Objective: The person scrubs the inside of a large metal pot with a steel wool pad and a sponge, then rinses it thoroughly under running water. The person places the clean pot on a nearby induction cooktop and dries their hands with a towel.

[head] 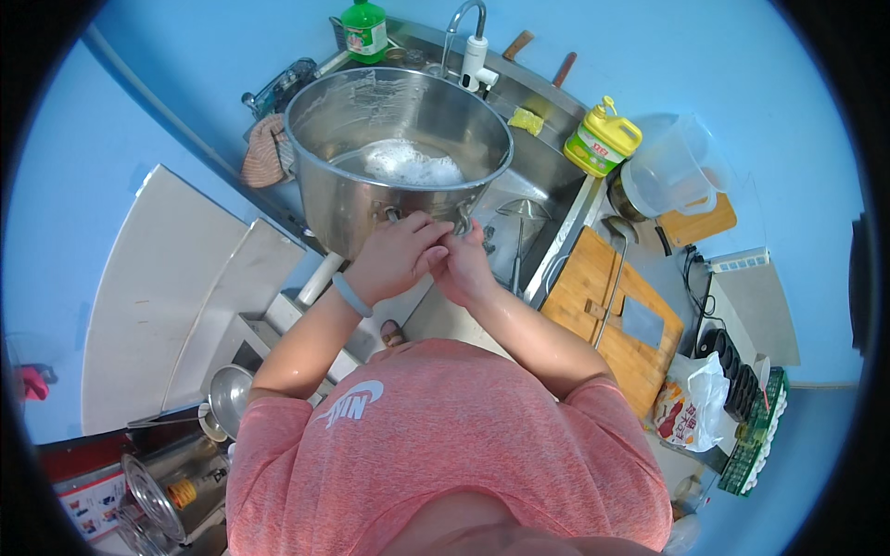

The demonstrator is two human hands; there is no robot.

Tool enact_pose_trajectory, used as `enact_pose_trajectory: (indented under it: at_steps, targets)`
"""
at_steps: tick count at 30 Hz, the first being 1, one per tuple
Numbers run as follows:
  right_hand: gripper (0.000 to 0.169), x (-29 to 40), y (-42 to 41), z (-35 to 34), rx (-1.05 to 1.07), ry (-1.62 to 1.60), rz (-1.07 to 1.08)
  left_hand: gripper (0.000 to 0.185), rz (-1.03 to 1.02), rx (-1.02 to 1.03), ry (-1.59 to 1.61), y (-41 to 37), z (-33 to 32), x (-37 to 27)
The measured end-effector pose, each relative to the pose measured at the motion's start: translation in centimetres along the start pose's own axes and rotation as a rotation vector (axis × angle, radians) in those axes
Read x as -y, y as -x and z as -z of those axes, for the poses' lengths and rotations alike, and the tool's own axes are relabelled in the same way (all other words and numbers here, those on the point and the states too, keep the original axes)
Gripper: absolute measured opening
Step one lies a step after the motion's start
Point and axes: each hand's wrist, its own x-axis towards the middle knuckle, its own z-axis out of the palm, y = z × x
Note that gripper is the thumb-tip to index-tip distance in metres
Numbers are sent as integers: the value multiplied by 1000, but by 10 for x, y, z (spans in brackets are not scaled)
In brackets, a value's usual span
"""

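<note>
A large stainless steel stockpot (334, 215) stands over the sink in front of me, with white foam (410, 163) and liquid inside. Its inner wall carries streaks of suds. My left hand (398, 257), with a pale blue band at the wrist, meets my right hand (462, 264) just before the pot's near wall. The left fingers lie across the right ones, beside the metal handle (464, 217). Overlapping fingers hide both palms, so whether anything is held, or the handle touched, cannot be told.
In the steel sink (549, 167), a long-handled strainer (523, 212) lies right of the pot. Behind stand a faucet (475, 62), two knives and a green bottle (364, 35). A yellow detergent jug (601, 139), clear plastic pitcher (671, 167), ladle (615, 278) and wooden cutting board (584, 278) are rightward.
</note>
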Motion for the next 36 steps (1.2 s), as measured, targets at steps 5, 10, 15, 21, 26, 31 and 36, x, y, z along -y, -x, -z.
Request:
enact_pose_trajectory:
  at_steps: [5, 10, 15, 21, 26, 31, 36]
  targets:
    - [62, -2, -4, -4, -34, 11, 5, 31, 12, -6, 23, -3, 2, 3]
    - [65, -9, 7, -17, -41, -31, -12, 31, 27, 16, 41, 5, 7, 8]
    - [62, -11, 0, 2, 250, -104, -85, 30, 14, 17, 24, 5, 12, 11]
    - [51, 10, 22, 17, 194, 212, -123, 23, 29, 82, -16, 8, 27, 16]
    - [35, 39, 1, 69, 147, 297, -148, 15, 43, 21, -62, 16, 33, 29]
    - [22, 56, -19, 95, -48, 310, -76, 14, 22, 33, -86, 18, 38, 37]
    - [18, 69, -41, 111, -149, 347, 25, 13, -27, 87, -87, 18, 48, 47]
